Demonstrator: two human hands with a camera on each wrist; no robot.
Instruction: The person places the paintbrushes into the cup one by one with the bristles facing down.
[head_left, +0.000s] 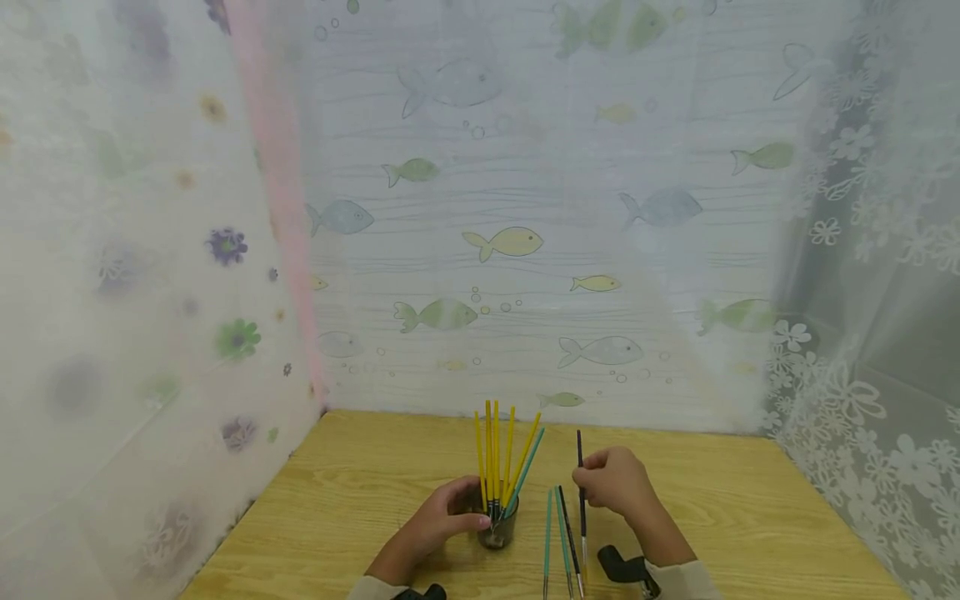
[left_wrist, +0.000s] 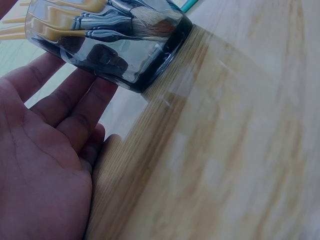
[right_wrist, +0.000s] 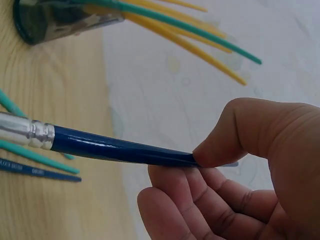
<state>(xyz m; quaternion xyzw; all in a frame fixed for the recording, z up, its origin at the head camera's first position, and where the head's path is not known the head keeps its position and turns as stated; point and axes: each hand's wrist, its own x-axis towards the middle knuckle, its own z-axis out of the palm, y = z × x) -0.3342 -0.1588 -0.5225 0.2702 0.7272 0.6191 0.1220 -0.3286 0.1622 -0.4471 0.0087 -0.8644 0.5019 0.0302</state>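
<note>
Nearest the camera, three thin paintbrushes (head_left: 562,542), two teal and one dark, flat on the pale wooden tabletop (head_left: 750,517) between the two wrists, handles side by side and pointing away; probably laid there within reach of either hand

Just beyond, right hand (head_left: 611,482) raised a little off the wood, thumb and forefinger pinching a dark blue paintbrush with a silver metal ferrule (head_left: 581,467) partway along its handle, remaining fingers curled loosely beneath; brush near upright, thin handle end topmost, likely a grip for steering it tip-down

Left of that, left hand (head_left: 450,517) cupped against the near side of a squat smoky-grey glass cup (head_left: 498,529), fingers curved along the wall, seemingly to steady it; whether they truly clasp it, cannot tell from the head view alone. Cup standing on the table, loaded with yellow-handled brushes (head_left: 495,450) and one teal brush (head_left: 528,467), all fanned outward, bristles down

Left wrist view: bristle heads pressed against the cup's thick base (left_wrist: 150,30) and fingers (left_wrist: 75,105) fairly straight, lying along the glass rather than wrapped round it, palm open. Right wrist view: ferrule (right_wrist: 30,132) and blue lacquer of the held brush, plus the thumb tip clamped on the handle

Farthest back, translucent curtains printed with fish (head_left: 510,242) and flowers, enclosing the table
</note>
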